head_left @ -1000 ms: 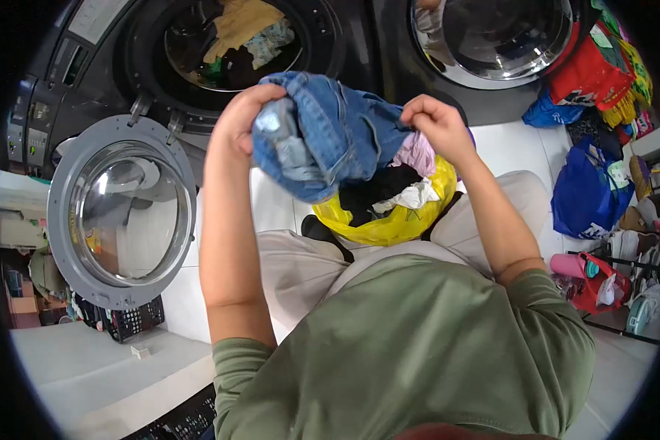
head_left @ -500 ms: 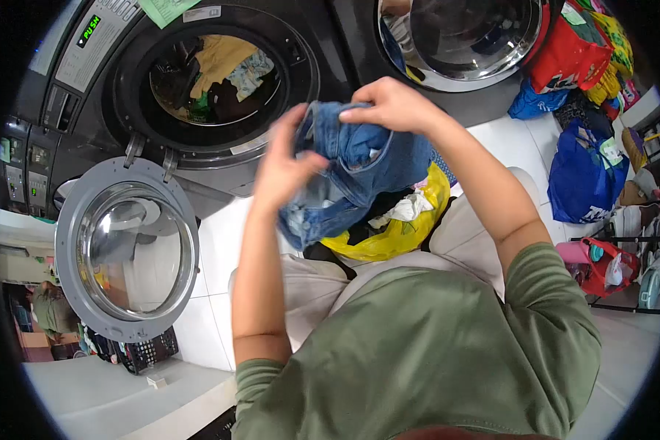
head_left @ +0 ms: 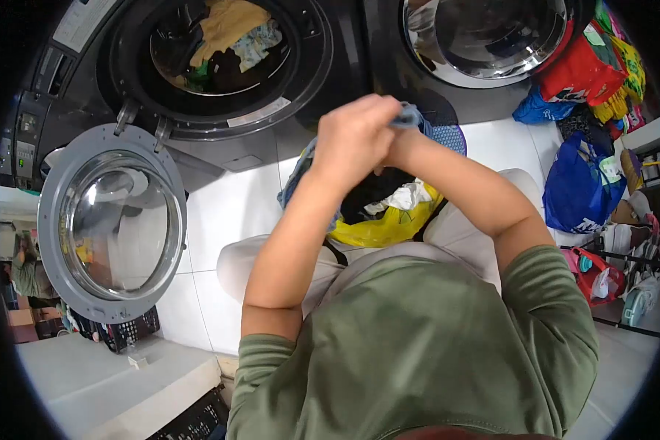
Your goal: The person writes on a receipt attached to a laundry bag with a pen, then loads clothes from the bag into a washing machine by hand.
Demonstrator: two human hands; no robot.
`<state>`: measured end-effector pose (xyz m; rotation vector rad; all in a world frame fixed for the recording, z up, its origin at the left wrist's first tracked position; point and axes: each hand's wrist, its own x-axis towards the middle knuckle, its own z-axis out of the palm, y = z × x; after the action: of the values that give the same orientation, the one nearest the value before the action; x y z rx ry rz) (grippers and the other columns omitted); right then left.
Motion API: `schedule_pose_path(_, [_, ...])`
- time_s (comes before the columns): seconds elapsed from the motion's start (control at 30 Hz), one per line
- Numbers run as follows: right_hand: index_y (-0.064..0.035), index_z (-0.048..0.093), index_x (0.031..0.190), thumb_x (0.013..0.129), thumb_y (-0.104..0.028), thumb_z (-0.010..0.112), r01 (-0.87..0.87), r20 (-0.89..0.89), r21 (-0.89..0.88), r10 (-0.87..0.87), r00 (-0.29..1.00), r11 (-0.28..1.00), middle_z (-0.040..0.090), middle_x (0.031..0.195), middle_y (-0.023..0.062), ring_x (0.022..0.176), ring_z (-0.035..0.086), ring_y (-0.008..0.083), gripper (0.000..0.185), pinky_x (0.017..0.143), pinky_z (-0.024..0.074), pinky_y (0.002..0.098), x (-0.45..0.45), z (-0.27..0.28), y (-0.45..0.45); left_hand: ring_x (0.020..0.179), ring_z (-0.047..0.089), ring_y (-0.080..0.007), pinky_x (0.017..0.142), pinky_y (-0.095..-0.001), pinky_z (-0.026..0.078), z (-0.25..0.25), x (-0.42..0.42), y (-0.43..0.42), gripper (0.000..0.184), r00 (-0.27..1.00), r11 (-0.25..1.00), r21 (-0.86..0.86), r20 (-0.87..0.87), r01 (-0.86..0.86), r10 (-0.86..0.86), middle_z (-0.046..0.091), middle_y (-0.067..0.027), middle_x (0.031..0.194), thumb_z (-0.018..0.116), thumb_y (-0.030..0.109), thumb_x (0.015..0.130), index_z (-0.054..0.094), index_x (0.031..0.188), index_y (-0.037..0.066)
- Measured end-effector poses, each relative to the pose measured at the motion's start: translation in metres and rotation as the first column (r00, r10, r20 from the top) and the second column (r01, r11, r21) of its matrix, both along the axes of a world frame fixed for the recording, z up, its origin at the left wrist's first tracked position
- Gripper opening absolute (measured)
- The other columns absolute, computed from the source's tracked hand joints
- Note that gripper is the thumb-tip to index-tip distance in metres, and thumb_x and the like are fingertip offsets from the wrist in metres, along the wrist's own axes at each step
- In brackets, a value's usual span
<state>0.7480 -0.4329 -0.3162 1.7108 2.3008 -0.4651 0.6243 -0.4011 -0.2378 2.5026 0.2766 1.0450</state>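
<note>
Blue denim jeans (head_left: 296, 182) hang bunched above the floor in front of me, largely covered by my hands and forearms. My left hand (head_left: 353, 136) is closed on them, its fingers curled at the top of the cloth. Crossing behind it, my right hand (head_left: 402, 147) is mostly hidden, fingers out of sight, with a bit of denim showing just above. Below the hands, a yellow plastic bag (head_left: 378, 231) stands between my knees, holding dark cloth and something crumpled and white (head_left: 407, 196).
An open front-load washer (head_left: 220, 117) holds clothes, among them a tan garment (head_left: 227, 29). Its round door (head_left: 59, 242) is swung out to the left. Another machine's door (head_left: 491, 66) is at the upper right. Red (head_left: 583, 66) and blue (head_left: 583, 183) bags stand right.
My left hand has moved up and right, over my right hand, and its fingers have closed. The jeans have bunched and dropped lower. The view has shifted slightly.
</note>
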Motion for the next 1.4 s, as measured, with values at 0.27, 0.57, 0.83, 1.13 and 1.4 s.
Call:
schedule_pose_path(0.27, [-0.0061, 0.062, 0.12, 0.068, -0.04, 0.081, 0.105, -0.467, -0.027, -0.105, 0.878, 0.994, 0.062, 0.123, 0.0148, 0.114, 0.057, 0.0317, 0.065, 0.101, 0.041, 0.0359, 0.053, -0.011, -0.009, 0.078, 0.053, -0.0309, 0.072, -0.0397, 0.044, -0.061, -0.07, 0.023, 0.043, 0.996, 0.997, 0.054, -0.08, 0.053, -0.049, 0.055, -0.0115, 0.081, 0.082, 0.035, 0.067, 0.056, 0.079, 0.004])
schedule_pose_path(0.57, [0.001, 0.064, 0.112, 0.082, -0.007, 0.067, 0.237, -0.79, -0.591, -0.494, -0.363, 0.771, 0.068, 0.106, 0.0114, 0.093, 0.067, 0.0211, 0.031, 0.084, 0.054, 0.0339, 0.095, 0.05, -0.011, 0.14, 0.016, -0.0441, 0.109, -0.0655, 0.017, -0.141, -0.093, -0.047, 0.077, 0.995, 0.926, 0.373, -0.062, -0.052, 0.08, 0.019, -0.0147, 0.152, 0.077, 0.043, 0.07, 0.045, 0.135, 0.019])
schedule_pose_path(0.83, [0.0029, 0.062, 0.116, 0.083, -0.006, 0.068, 0.179, -0.894, -0.448, -0.438, -0.094, 0.876, 0.068, 0.109, 0.0101, 0.095, 0.065, 0.0184, 0.035, 0.087, 0.0535, 0.0328, 0.106, 0.072, -0.028, 0.117, 0.052, -0.031, 0.098, -0.0585, 0.035, -0.09, -0.075, 0.007, 0.011, 0.966, 0.89, 0.429, -0.255, 0.154, -0.044, 0.057, -0.0073, 0.127, 0.065, 0.011, 0.073, 0.058, 0.082, 0.014])
schedule_pose_path(1.13, [-0.0016, 0.071, 0.091, 0.083, -0.028, 0.072, 0.61, -0.712, -0.218, -0.552, 0.434, 0.762, 0.07, 0.089, 0.0091, 0.08, 0.065, 0.0182, 0.027, 0.07, 0.0518, 0.0316, 0.2, 0.006, -0.033, 0.068, 0.056, -0.0073, 0.065, -0.0241, 0.046, -0.043, -0.121, 0.073, 0.026, 0.969, 0.398, -0.898, -0.236, -0.19, -0.07, 0.067, -0.0019, 0.075, 0.065, 0.024, 0.09, 0.068, 0.092, -0.003])
schedule_pose_path(1.4, [0.0022, 0.065, 0.099, 0.069, -0.025, 0.078, 0.125, -0.488, 0.353, 0.069, 0.87, 0.927, 0.067, 0.097, 0.0138, 0.091, 0.065, 0.0292, 0.042, 0.08, 0.0516, 0.0394, -0.064, -0.021, -0.032, 0.072, 0.058, -0.0073, 0.066, -0.0255, 0.048, -0.047, -0.056, 0.035, 0.018, 0.949, 0.884, -0.444, -0.315, -0.146, -0.001, 0.069, -0.0058, 0.077, 0.069, 0.017, 0.087, 0.072, 0.094, 0.0])
